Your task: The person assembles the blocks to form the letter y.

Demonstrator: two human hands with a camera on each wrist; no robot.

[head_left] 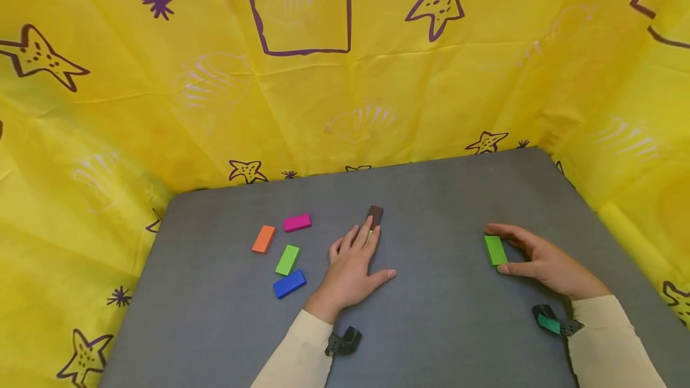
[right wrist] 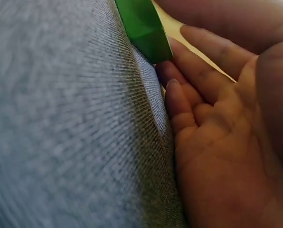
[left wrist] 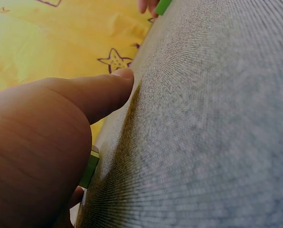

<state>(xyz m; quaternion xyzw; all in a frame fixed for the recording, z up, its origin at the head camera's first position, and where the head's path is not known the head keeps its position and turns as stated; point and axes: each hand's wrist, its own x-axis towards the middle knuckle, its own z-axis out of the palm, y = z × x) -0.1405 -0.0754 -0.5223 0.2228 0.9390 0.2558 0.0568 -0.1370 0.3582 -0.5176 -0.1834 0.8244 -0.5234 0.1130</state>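
Note:
My left hand (head_left: 350, 271) lies over the table with its fingers stretched forward and its thumb spread to the right. Its fingertips reach a dark brown block (head_left: 377, 213). Under those fingers a green block (left wrist: 89, 170) is mostly hidden in the head view, with only a sliver showing; whether the hand presses it I cannot tell. At the right, my right hand (head_left: 550, 262) pinches another bright green block (head_left: 496, 250) between thumb and fingers, across its length. In the right wrist view this green block (right wrist: 146, 31) is close to the grey cloth surface.
Left of my left hand are an orange block (head_left: 263, 239), a magenta block (head_left: 297, 223), a green block (head_left: 288, 260) and a blue block (head_left: 289, 284), the last two close together. The grey table (head_left: 431, 328) is bordered by a yellow patterned cloth (head_left: 302, 118) behind and at both sides.

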